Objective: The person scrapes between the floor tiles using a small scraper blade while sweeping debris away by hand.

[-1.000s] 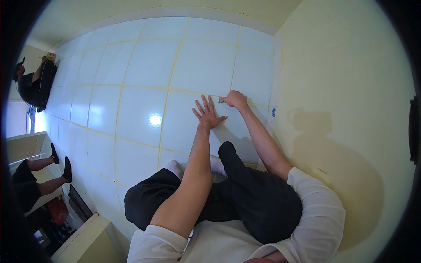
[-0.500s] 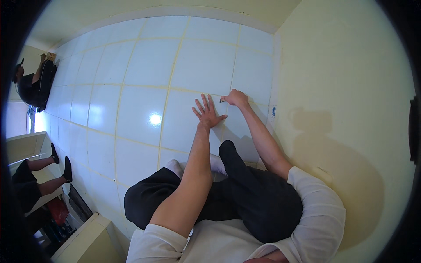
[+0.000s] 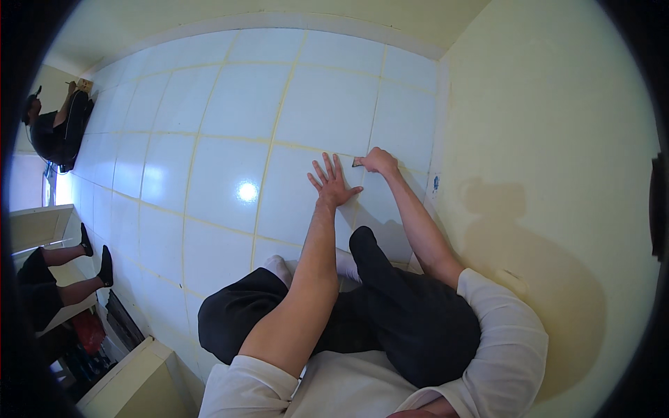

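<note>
While resting spread-fingered left hand on glossy white tile:
Clamping small, dark, flat tool in right hand.

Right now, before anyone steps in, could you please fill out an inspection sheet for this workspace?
Surface: white tile floor with yellowish joints; a bright reflection lies left of the hands.
Job's things: small dark-tipped tool close to a joint; contact cannot be told.
Clutter: red item among dark things at lower left, too dim to identify.
Hands: left hand spread flat on a tile, holding nothing; right hand closed on the tool.
Cables: nothing seen that is clearly a cable.
Surroundings: pale yellow wall at right, blue mark near its base; person in dark clothes at far left; another person's black shoes below them.
</note>
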`<state>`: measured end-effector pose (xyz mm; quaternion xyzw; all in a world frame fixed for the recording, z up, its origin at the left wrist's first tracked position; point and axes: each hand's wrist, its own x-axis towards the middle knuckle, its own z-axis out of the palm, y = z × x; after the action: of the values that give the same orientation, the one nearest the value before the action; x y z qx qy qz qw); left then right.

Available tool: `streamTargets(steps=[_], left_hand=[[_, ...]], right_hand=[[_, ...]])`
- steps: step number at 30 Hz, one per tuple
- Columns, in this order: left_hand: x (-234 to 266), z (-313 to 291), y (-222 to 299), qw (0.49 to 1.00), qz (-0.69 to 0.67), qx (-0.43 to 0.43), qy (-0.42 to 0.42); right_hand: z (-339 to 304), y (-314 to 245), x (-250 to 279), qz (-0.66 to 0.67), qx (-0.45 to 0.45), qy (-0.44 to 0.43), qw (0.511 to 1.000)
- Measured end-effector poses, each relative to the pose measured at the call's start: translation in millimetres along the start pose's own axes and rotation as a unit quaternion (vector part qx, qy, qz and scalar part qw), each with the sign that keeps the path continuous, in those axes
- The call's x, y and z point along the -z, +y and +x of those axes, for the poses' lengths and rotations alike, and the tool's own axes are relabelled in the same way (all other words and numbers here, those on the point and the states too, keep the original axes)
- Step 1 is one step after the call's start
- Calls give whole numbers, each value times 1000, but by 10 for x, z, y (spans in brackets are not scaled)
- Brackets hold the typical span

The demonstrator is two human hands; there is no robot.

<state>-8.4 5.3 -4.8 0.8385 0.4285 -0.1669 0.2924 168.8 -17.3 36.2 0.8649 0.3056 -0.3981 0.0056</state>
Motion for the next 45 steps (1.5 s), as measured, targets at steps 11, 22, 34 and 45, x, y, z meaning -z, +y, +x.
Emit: streamTargets(steps=[11,22,34,45], left_hand=[[1,5,10,1000,-7,1,3],[3,17,91,1000,0,-2,-9],[-2,12,61,1000,5,3,-3],[21,0,27,1000,2,4,-3]], right_hand=[[-104,-107,-101,8,31,62,998],[-66,-120,-125,-7,62,66,996],[-58,-129,-37,-44,77,56,994],[-37,-17,136,-41,26,-20,999]])
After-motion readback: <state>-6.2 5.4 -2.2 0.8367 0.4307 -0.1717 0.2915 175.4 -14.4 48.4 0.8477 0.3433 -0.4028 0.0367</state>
